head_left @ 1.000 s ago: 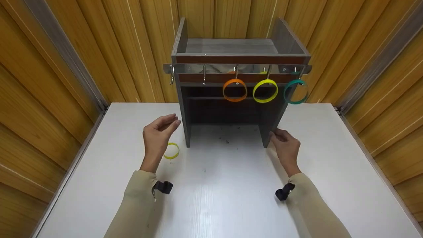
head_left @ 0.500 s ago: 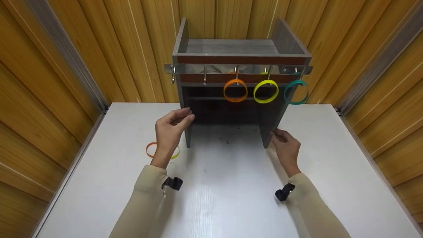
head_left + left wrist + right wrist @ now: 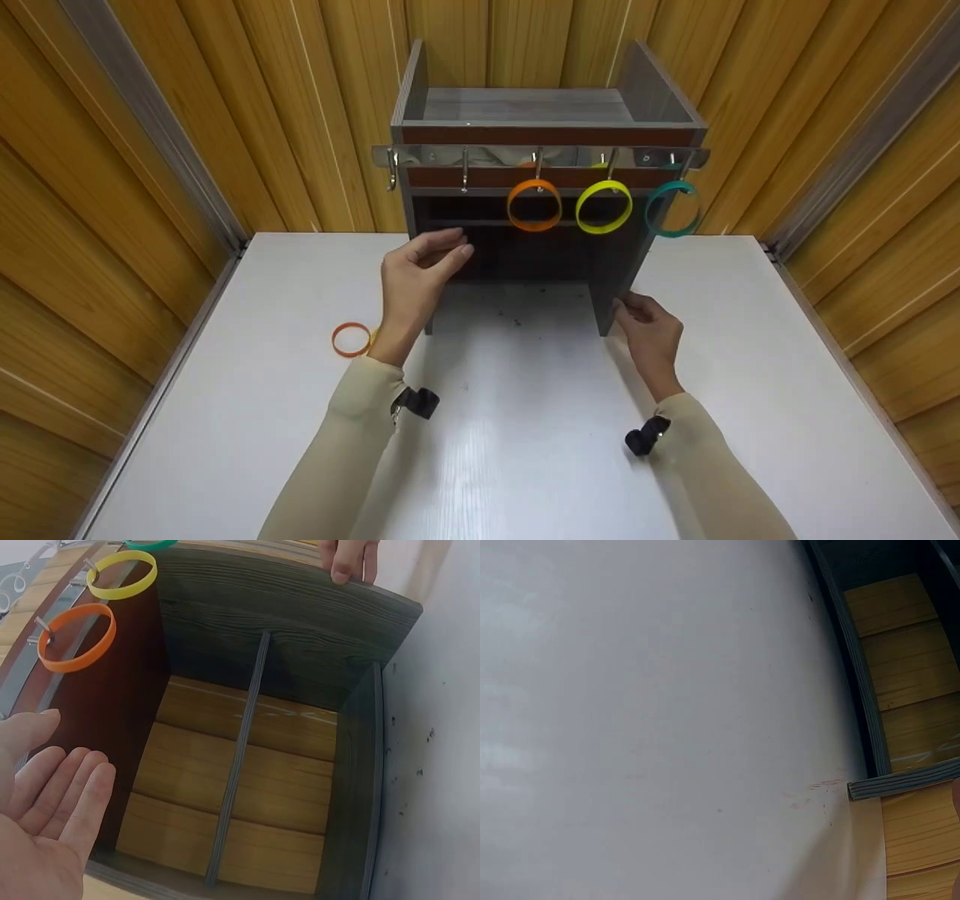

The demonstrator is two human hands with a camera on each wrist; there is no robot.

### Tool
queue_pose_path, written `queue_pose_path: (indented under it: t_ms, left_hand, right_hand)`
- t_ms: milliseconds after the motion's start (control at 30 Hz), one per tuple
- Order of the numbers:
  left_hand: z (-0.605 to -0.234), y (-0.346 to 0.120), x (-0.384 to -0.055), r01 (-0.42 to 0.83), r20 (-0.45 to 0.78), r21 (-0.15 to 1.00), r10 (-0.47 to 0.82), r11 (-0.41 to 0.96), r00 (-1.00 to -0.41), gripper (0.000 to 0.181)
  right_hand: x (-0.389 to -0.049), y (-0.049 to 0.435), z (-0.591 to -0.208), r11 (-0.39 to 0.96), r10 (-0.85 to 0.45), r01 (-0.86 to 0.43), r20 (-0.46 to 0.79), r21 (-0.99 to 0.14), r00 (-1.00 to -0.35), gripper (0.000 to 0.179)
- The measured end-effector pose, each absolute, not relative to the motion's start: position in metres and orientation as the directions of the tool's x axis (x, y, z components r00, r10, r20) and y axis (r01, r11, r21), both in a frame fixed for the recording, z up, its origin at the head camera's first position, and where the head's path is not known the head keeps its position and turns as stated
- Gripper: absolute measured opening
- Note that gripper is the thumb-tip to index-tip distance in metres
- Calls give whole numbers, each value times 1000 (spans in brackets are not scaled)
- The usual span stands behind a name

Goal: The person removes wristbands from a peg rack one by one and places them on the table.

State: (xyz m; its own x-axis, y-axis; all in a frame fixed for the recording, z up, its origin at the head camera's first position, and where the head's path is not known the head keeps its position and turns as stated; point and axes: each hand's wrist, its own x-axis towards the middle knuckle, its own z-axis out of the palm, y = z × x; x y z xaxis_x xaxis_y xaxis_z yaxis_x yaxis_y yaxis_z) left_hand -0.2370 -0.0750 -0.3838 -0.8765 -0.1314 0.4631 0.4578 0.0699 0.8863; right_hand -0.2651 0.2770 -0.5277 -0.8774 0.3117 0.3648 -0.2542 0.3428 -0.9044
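Observation:
My left hand (image 3: 420, 277) is in front of the left side of a grey shelf unit (image 3: 615, 262); its fingers are slightly bent and hold nothing. In the left wrist view, the palm (image 3: 37, 862) faces up below an orange wristband (image 3: 76, 637). My right hand (image 3: 651, 334) grips the front edge of the unit's right side panel, thumb over the edge. On the hook rail (image 3: 495, 156) hang an orange wristband (image 3: 511, 214), a yellow wristband (image 3: 626, 214) and a teal wristband (image 3: 649, 214). Two hooks at the left bear nothing.
Another orange wristband (image 3: 334, 346) lies on the white table (image 3: 510, 435) left of the unit. A yellow wristband (image 3: 374, 334) beside it is mostly hidden by my left wrist. Wood-look walls (image 3: 112, 187) enclose the table at the back and sides.
My left hand has moved right and forward, from outside the unit's left panel to in front of its opening. The orange wristband on the table has come into view. My right hand stays put.

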Motion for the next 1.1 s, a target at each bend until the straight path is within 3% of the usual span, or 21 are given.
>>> queue_pose_path:
  t_ms: [767, 933, 1100]
  left_hand:
    - [-364, -40, -254, 470, 469, 883, -77, 7, -880, 28]
    - [-362, -34, -256, 457, 453, 887, -68, -62, -889, 26]
    - [-358, -29, -257, 448, 443, 889, -72, -99, -894, 24]
  right_hand:
    - [-257, 268, -515, 350, 328, -244, 363, -904, -873, 15]
    - [-247, 262, -500, 356, 300, -260, 373, -898, -878, 17]
    - [-255, 267, -512, 334, 310, -255, 362, -907, -879, 15]
